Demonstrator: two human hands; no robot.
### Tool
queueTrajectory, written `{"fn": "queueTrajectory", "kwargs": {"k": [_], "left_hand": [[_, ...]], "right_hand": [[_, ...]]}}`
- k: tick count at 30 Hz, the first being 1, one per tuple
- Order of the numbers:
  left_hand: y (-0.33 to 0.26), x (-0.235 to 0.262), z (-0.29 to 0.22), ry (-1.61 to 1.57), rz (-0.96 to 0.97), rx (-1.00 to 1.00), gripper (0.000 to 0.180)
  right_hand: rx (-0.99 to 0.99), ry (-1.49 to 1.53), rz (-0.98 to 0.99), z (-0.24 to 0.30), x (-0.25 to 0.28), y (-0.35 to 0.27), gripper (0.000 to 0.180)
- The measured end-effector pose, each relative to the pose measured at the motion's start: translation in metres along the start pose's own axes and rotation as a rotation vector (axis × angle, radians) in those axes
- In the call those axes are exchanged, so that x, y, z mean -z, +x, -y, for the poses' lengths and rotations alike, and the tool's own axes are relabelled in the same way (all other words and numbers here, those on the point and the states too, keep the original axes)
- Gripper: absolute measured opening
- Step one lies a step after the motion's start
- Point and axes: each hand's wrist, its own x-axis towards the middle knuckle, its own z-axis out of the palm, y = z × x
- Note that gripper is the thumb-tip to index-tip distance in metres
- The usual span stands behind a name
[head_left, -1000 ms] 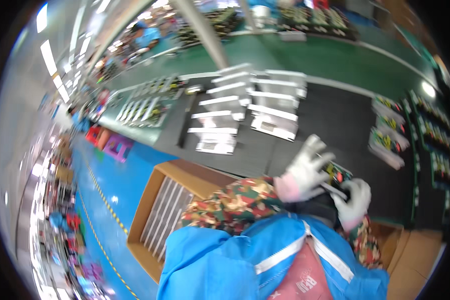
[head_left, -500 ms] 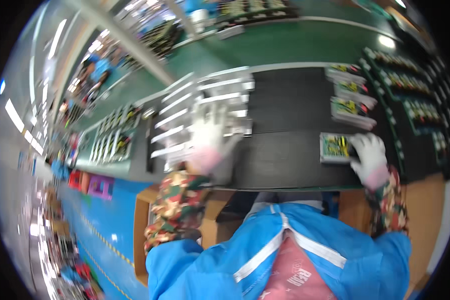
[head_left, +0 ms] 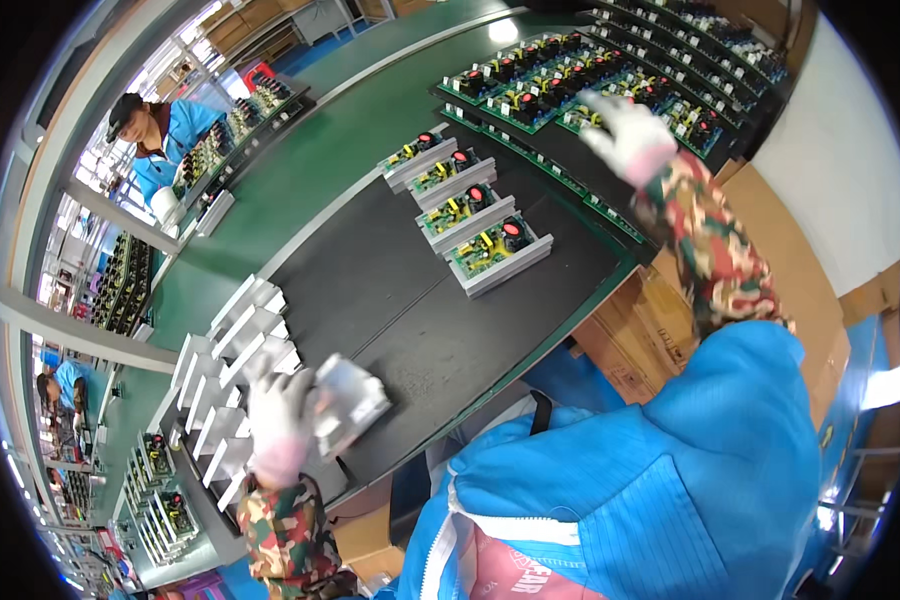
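Note:
My left hand (head_left: 278,415), in a white glove, is at the near left beside the rows of bare metal brackets (head_left: 228,360). It grips a silver metal bracket (head_left: 348,402), tilted and blurred, at the thumb side. At the far right my gloved right hand (head_left: 630,140) reaches over green circuit boards (head_left: 530,105), fingers stretched out and nothing seen in them. Whether its fingertips touch a board I cannot tell. Between the hands several boards seated in metal brackets stand in a slanting row, the nearest bracketed board (head_left: 495,250) closest to me.
A black mat (head_left: 370,290) covers the green workbench (head_left: 355,130). Racked boards (head_left: 700,50) rise at the far right. Cardboard boxes (head_left: 630,335) stand below the bench edge. Across the bench a co-worker (head_left: 165,150) in blue handles boards; a grey frame post (head_left: 90,330) crosses the left.
My view has turned rightward. My right hand has left the nearest bracketed board and moved to the loose boards. My left hand has drawn a metal bracket away from the rows.

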Motion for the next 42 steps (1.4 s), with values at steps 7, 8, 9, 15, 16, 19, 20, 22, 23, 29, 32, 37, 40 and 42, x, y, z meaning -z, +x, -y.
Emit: {"fn": "queueTrajectory", "kwargs": {"k": [7, 8, 9, 15, 16, 19, 20, 22, 23, 29, 32, 37, 40, 42], "left_hand": [[0.022, -0.047, -0.041, -0.016, 0.239, 0.01, 0.075], [0.015, -0.05, -0.046, -0.025, 0.257, 0.056, 0.08], [0.006, -0.057, -0.046, -0.039, 0.28, 0.101, 0.085], [-0.001, -0.067, -0.055, -0.146, -0.033, -0.02, 0.045], [0.002, -0.066, -0.054, -0.138, -0.007, -0.024, 0.044], [-0.002, -0.059, -0.055, -0.12, 0.026, -0.005, 0.044], [-0.003, -0.06, -0.054, -0.12, 0.025, -0.002, 0.044], [-0.003, -0.062, -0.053, -0.121, 0.012, -0.014, 0.044], [-0.002, -0.063, -0.053, -0.122, 0.018, -0.017, 0.044], [-0.004, -0.065, -0.052, -0.127, 0.018, -0.038, 0.043], [-0.006, -0.065, -0.052, -0.135, 0.009, -0.023, 0.043], [-0.004, -0.062, -0.053, -0.123, 0.014, -0.033, 0.044], [-0.004, -0.062, -0.053, -0.127, 0.021, -0.022, 0.045], [-0.004, -0.063, -0.052, -0.151, 0.008, -0.02, 0.045]], "right_hand": [[-0.198, -0.097, 0.282, -0.1, -0.069, 0.05, 0.054], [-0.192, -0.087, 0.267, -0.109, -0.073, 0.053, 0.052], [-0.188, -0.078, 0.259, -0.102, -0.072, 0.055, 0.051], [0.017, 0.463, 0.063, 0.04, 0.001, -0.024, 0.036], [0.153, 0.498, 0.095, 0.074, 0.011, -0.049, 0.032], [0.56, 0.523, 0.086, 0.14, 0.013, -0.108, 0.026], [0.576, 0.507, 0.147, 0.156, 0.007, -0.12, 0.024], [0.584, 0.502, 0.25, 0.174, -0.009, -0.135, 0.024], [0.582, 0.5, 0.257, 0.18, -0.017, -0.14, 0.024], [0.571, 0.496, 0.339, 0.191, -0.03, -0.143, 0.023], [0.597, 0.491, 0.364, 0.192, -0.029, -0.141, 0.023], [0.639, 0.509, 0.365, 0.193, -0.028, -0.14, 0.024], [0.617, 0.506, 0.365, 0.192, -0.023, -0.135, 0.025], [0.59, 0.461, 0.339, 0.19, -0.025, -0.133, 0.025]]}}
